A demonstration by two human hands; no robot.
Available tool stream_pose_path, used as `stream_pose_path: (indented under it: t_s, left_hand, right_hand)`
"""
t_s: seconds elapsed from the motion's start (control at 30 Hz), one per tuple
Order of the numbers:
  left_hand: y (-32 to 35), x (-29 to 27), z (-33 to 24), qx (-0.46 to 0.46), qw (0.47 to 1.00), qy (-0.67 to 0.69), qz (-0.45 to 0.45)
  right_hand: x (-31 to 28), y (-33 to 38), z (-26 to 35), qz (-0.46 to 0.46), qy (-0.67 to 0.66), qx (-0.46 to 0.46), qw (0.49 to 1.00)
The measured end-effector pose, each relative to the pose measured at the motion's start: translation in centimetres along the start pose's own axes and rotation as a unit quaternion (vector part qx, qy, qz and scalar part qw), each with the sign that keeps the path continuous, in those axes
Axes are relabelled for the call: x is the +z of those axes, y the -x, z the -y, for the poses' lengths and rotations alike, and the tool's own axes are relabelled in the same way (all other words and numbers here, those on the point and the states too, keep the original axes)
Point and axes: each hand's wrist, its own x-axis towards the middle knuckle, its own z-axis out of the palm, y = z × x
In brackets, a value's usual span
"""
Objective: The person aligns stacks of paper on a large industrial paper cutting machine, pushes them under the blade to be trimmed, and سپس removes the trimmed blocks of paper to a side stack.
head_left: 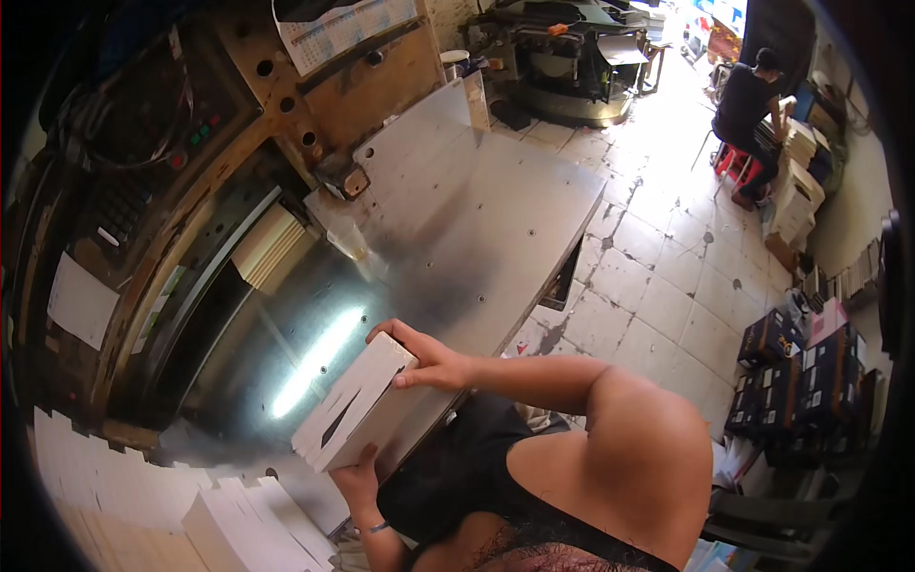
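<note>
White paper block [364, 386], one, gripped in both hands above the metal table [448, 238].

Block: over the table's person-side edge, long axis roughly along that edge; contact with the tabletop cannot be told. Right hand [429, 362], one, gripping the far end, fingers curled over it; left hand [357, 481], one, gripping the near end, thumb against the side; both touch, neither nearer. Outward: white paper stacks [248, 520], at least two, at the table's near-left end, full count unclear; cream layered stack [272, 250], one, along its left side; calendar [343, 33], one, above its far-left corner; seated co-worker [743, 107], one, well beyond its right side; black cartons [827, 377], at least three, well to its right.
</note>
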Motion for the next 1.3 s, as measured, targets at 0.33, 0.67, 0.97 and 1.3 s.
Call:
stream_pose_path:
  t_s: [0.33,0.67,0.97,1.3]
  left_hand:
    - [1.0,0.0,-0.8,-0.017,0.998,0.05,-0.039]
    - [1.7,0.9,-0.8,-0.029,0.997,0.071,-0.031]
    - [1.7,1.3,-0.9,-0.012,0.998,0.05,-0.042]
    - [1.6,1.6,-2.1,0.025,0.997,0.013,-0.066]
  right_hand:
    - [0.7,0.3,0.4,0.002,0.007,-0.021,1.0]
    - [-1.4,2.8,-0.9,0.05,0.302,0.0,0.952]
    - [-0.3,3.8,0.6,0.031,0.289,0.094,0.952]
    - [0.0,3.8,-0.2,0.017,0.296,0.082,0.951]
